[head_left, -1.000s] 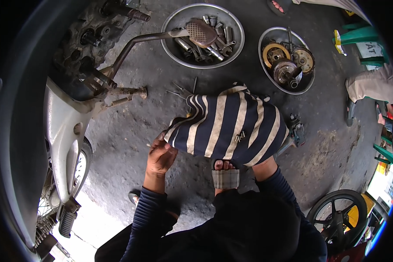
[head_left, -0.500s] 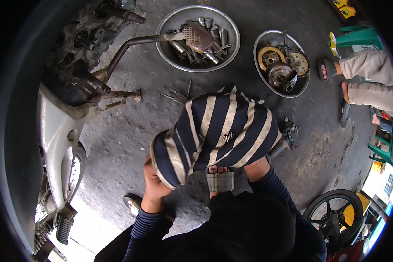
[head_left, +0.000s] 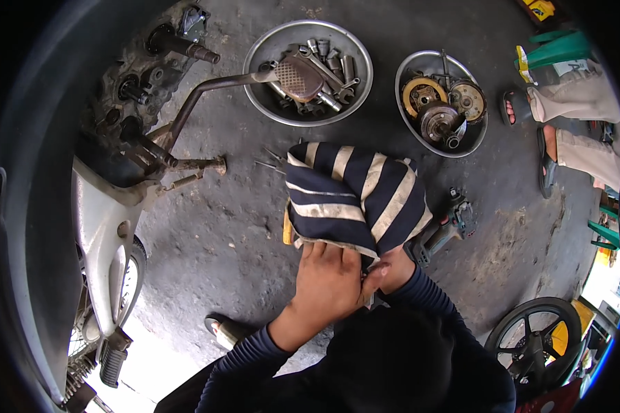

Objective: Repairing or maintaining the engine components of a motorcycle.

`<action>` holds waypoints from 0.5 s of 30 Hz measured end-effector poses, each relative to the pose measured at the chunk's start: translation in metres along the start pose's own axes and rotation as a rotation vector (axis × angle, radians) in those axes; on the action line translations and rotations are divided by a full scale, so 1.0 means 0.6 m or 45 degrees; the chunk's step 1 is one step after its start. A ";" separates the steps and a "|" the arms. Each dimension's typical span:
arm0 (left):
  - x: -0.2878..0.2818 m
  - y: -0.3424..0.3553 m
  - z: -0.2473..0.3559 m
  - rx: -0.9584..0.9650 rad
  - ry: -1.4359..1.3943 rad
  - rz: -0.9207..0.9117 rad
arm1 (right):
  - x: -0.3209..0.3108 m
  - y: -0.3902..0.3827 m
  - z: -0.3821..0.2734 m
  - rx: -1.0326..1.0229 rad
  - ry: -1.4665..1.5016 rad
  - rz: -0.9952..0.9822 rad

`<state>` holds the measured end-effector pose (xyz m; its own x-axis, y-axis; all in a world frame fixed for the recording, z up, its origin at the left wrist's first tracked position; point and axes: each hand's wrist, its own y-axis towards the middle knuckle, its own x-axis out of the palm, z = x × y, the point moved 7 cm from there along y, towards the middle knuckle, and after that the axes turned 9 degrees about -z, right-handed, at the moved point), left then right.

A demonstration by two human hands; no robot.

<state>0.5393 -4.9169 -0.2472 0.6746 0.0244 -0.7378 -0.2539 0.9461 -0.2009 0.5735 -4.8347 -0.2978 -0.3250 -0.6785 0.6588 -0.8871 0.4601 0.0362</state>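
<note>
A navy cloth with cream stripes (head_left: 351, 193) is bunched and folded over in front of me. My left hand (head_left: 324, 282) is closed at its lower edge, fingertips hidden under the fold. Beside it, my right hand (head_left: 394, 272) grips the cloth's lower right, its fingers mostly hidden. Something small and metallic, hard to make out, shows between my hands. A yellow object (head_left: 288, 227) peeks from the cloth's left side. Pliers (head_left: 272, 160) lie partly covered behind it. A teal-and-black power tool (head_left: 448, 227) lies right of the cloth.
A partly dismantled motorbike (head_left: 100, 227) stands at left, its brake pedal over a steel bowl of sockets and spanners (head_left: 362, 51). Another bowl (head_left: 410, 124) holds gear parts. A person's sandalled feet (head_left: 548, 158) are at right, near green stools (head_left: 551, 48). A wheel (head_left: 530, 310) lies lower right.
My left hand has moved right and up to beside my right hand. The cloth's left part has folded inward, and the small metal pieces on top are no longer visible.
</note>
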 end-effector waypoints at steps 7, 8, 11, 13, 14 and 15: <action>-0.021 0.020 0.005 -0.033 -0.058 0.123 | -0.003 0.016 0.002 0.007 0.153 0.055; -0.016 0.007 0.016 0.030 -0.030 0.177 | -0.004 0.018 0.004 0.012 0.175 0.061; -0.020 0.008 0.019 0.096 -0.044 0.232 | -0.008 0.024 0.009 0.018 0.232 0.084; -0.027 0.012 0.022 0.097 -0.056 0.185 | -0.010 0.021 0.008 0.026 0.269 0.108; -0.027 0.006 0.020 0.098 -0.059 0.182 | -0.012 0.019 0.008 0.029 0.288 0.122; -0.031 -0.004 0.017 0.140 -0.194 0.230 | -0.014 0.022 0.008 0.027 0.309 0.126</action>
<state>0.5344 -4.9163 -0.2266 0.7241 0.2368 -0.6478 -0.3085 0.9512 0.0029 0.5632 -4.8258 -0.3066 -0.3249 -0.4724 0.8193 -0.8625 0.5034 -0.0518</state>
